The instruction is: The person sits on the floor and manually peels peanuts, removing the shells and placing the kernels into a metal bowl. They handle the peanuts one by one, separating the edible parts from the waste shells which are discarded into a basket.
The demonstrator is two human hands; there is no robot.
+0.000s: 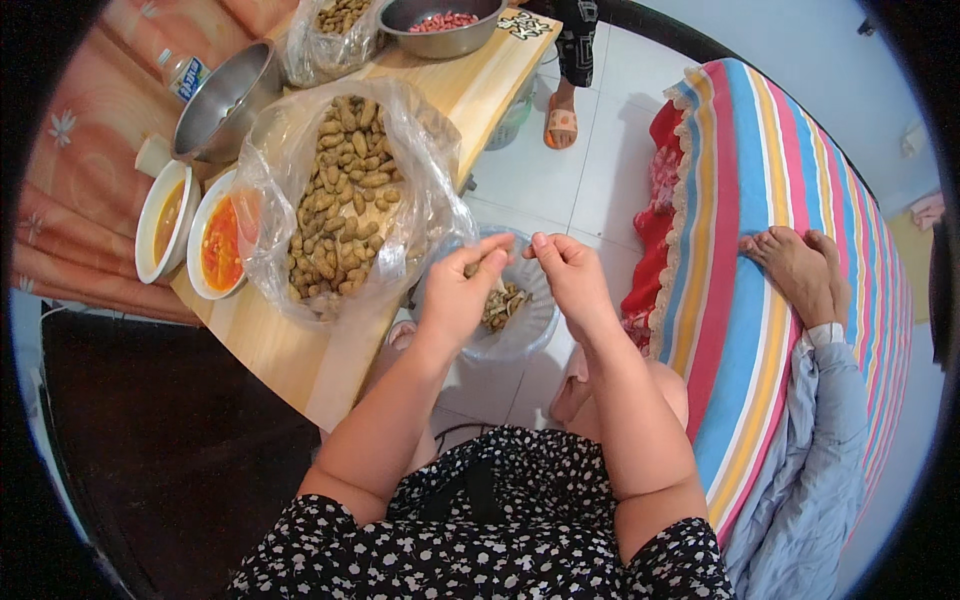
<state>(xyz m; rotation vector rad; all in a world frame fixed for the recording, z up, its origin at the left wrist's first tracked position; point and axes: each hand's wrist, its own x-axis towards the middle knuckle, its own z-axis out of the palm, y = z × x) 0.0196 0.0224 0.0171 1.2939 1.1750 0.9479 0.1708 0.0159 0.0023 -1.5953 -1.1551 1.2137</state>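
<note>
Both of my hands are raised over a pale plastic bin [541, 322] that holds peanut shells [504, 306]. My left hand [462, 290] is closed, with a brownish peanut [472, 269] showing between thumb and fingers. Close beside it, my right hand [570, 275] pinches thumb against forefinger; what is in that pinch is too small to make out. Left of my hands, a clear plastic bag [425, 130] lies open on the wooden table, full of unshelled peanuts [350, 165]. Farther back, a metal bowl [440, 40] contains reddish peanut kernels [443, 22].
On the table [325, 370] are a white bowl of red-orange food [222, 245], another bowl [160, 225], a tilted metal bowl [228, 105], a bottle [185, 72] and a second peanut bag [335, 50]. Another person's foot [795, 270] rests on the striped bed at right; a slippered foot [562, 125] stands beyond.
</note>
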